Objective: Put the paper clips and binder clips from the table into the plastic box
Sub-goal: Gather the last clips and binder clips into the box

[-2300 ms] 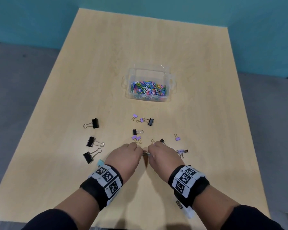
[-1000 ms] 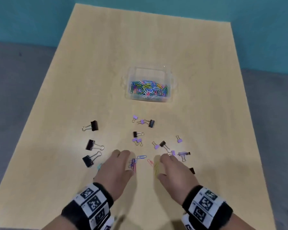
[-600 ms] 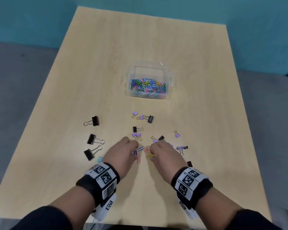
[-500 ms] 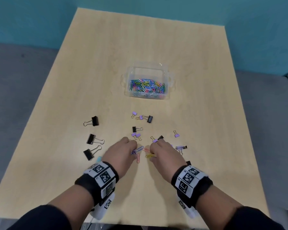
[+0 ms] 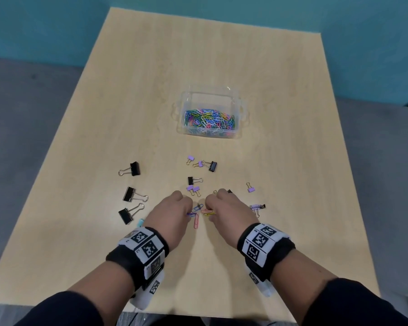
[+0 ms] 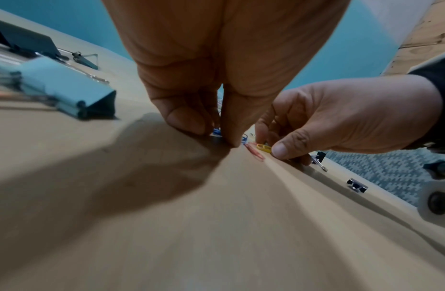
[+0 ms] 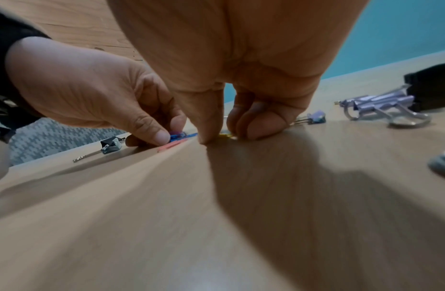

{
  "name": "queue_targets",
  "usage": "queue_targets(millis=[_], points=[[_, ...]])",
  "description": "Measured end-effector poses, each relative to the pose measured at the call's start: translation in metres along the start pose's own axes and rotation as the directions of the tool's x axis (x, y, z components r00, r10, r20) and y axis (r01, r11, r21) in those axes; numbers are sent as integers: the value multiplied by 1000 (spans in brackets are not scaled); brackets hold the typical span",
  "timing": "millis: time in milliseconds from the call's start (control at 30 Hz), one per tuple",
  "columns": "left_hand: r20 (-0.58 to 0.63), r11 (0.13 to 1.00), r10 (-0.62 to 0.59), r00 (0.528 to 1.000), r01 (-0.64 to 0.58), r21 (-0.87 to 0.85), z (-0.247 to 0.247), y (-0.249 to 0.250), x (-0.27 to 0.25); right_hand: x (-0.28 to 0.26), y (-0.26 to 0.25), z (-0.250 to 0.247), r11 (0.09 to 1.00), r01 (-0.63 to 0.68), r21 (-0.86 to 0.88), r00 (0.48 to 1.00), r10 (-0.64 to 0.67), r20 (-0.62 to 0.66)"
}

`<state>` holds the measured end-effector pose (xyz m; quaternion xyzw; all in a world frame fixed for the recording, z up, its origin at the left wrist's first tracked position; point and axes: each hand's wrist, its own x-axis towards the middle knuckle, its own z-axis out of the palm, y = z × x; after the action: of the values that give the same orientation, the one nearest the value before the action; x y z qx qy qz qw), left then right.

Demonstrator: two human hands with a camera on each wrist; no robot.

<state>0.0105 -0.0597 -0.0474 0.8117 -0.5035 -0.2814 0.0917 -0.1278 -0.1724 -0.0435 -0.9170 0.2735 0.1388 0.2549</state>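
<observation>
Pinching away at the lower middle of the head view: the left hand has thumb and fingertips closed on a blue paper clip, and the right hand nips a yellow paper clip the same way, though it's blurry, so how firm either grip is I can't tell. A pink paper clip lies flat on the table between them, binder clips sit scattered around, and the plastic box, already holding a colourful heap, sits well apart in mid-frame.
</observation>
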Motion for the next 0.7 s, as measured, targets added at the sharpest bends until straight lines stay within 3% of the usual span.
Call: queue_targets(millis=[300, 400, 567, 700], points=[[-13, 991, -60, 998, 61, 119, 3, 12, -5, 1, -14, -2, 995, -38, -92, 999, 39, 10], [-26, 985, -21, 999, 26, 173, 7, 13, -9, -3, -19, -5, 993, -33, -110, 999, 38, 36], [-69, 991, 1, 998, 8, 130, 11, 11, -11, -4, -21, -4, 996, -29, -82, 998, 33, 49], [-33, 995, 30, 999, -27, 92, 8, 13, -11, -3, -15, -2, 1000, -6, -31, 998, 8, 67]])
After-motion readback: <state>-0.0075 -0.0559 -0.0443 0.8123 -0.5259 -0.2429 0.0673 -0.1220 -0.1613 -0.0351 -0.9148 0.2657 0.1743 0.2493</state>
